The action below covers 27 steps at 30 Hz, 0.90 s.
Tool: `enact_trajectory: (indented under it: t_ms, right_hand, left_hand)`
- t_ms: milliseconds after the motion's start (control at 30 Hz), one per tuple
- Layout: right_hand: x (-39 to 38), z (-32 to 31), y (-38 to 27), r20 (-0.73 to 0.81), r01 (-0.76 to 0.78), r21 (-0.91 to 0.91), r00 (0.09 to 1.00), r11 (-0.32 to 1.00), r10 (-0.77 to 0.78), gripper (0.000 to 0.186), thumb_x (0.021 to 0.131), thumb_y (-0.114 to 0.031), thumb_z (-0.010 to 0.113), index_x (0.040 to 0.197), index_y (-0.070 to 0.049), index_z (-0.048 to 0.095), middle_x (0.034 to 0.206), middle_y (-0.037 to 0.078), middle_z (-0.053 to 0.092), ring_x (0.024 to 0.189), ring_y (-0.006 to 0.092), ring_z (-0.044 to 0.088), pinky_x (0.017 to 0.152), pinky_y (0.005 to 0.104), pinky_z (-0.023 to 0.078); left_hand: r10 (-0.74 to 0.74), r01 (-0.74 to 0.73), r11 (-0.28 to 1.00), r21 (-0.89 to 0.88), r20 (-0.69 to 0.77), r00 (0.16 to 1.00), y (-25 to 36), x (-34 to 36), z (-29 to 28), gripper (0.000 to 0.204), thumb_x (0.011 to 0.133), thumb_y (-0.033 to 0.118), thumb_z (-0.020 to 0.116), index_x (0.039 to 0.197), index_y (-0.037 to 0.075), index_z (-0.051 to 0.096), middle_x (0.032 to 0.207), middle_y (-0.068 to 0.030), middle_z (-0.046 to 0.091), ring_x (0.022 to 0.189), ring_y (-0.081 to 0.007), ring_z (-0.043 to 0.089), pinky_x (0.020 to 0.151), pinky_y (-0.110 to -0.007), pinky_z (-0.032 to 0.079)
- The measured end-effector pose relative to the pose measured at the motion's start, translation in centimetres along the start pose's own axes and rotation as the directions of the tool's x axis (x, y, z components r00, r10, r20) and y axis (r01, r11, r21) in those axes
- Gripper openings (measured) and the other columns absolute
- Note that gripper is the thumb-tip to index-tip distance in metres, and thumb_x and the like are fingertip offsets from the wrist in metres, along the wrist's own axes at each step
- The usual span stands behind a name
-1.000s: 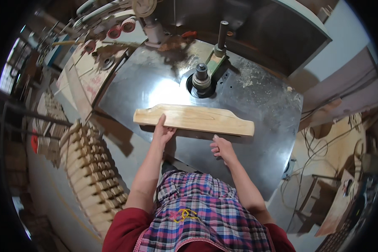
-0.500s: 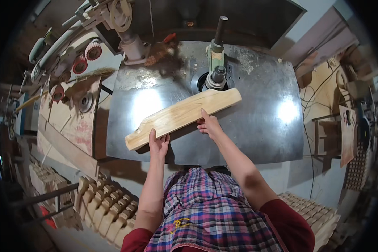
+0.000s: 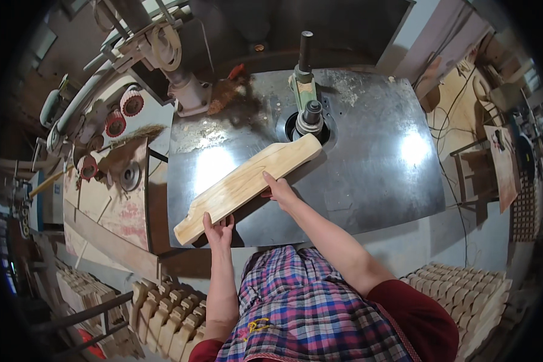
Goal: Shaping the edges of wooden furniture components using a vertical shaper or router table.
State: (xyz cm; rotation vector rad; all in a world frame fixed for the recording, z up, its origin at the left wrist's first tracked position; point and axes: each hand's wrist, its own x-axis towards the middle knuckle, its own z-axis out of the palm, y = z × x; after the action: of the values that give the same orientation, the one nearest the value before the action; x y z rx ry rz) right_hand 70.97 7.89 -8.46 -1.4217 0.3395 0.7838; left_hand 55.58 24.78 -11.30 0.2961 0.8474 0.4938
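left hand [image 3: 218, 226], right hand [image 3: 277, 189] pressed on wooden board [image 3: 247, 184] | spindle cutter [image 3: 311, 116] at its tip | stacked blanks [image 3: 163, 317] beside table [image 3: 368, 181]

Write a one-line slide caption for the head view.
Both hands, left hand and right hand, press a pale wooden board against the spindle on a steel machine table.
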Motion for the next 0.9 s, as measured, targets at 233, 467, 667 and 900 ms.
enact_trajectory:
  t_ms: [233, 467, 667, 900]
  right_hand:
    - [1.7, 2.5, -0.9, 0.034, -0.001, -0.006, 0.999, 1.000, 0.002, 0.055, 0.086, -0.048, 0.053, 0.101, 0.006, 0.056, 0.087, 0.014, 0.059, 0.070, 0.0212, 0.057, 0.065, 0.0335, 0.044]
    - [4.1, 3.8, -2.3, 0.056, -0.027, -0.017, 0.998, 0.999, 0.028, 0.055, 0.084, -0.049, 0.054, 0.103, 0.004, 0.056, 0.090, 0.014, 0.058, 0.072, 0.0218, 0.056, 0.069, 0.0383, 0.043]
    - [5.3, 4.1, -2.4, 0.091, -0.053, -0.025, 0.994, 0.998, 0.055, 0.056, 0.083, -0.049, 0.055, 0.104, 0.002, 0.056, 0.091, 0.015, 0.058, 0.074, 0.0223, 0.055, 0.073, 0.0424, 0.043]
    - [5.3, 4.4, -3.0, 0.112, -0.068, -0.016, 0.991, 0.998, 0.070, 0.060, 0.082, -0.051, 0.055, 0.110, 0.002, 0.053, 0.099, 0.017, 0.056, 0.084, 0.0263, 0.055, 0.080, 0.0492, 0.041]
  left_hand:
    - [0.004, -0.004, 1.000, 0.000, -0.022, 1.000, 1.6, 0.7, 0.2, 0.046, 0.079, 0.032, 0.067, 0.115, 0.010, 0.049, 0.115, -0.0097, 0.050, 0.106, -0.0224, 0.045, 0.091, -0.053, 0.035]
    - [-0.015, 0.014, 1.000, -0.014, -0.030, 0.999, 2.5, 1.2, 1.1, 0.050, 0.077, 0.031, 0.070, 0.116, 0.009, 0.049, 0.109, -0.0064, 0.053, 0.104, -0.0210, 0.046, 0.092, -0.059, 0.030]
    - [-0.028, 0.029, 1.000, 0.007, -0.068, 0.997, 2.6, 1.8, 1.4, 0.050, 0.077, 0.031, 0.070, 0.116, 0.009, 0.049, 0.109, -0.0062, 0.053, 0.106, -0.0205, 0.044, 0.093, -0.060, 0.029]
    - [-0.045, 0.047, 0.998, 0.032, -0.050, 0.998, 2.3, 2.3, 1.6, 0.052, 0.079, 0.035, 0.068, 0.120, 0.012, 0.047, 0.112, -0.0064, 0.052, 0.106, -0.0190, 0.045, 0.092, -0.058, 0.028]
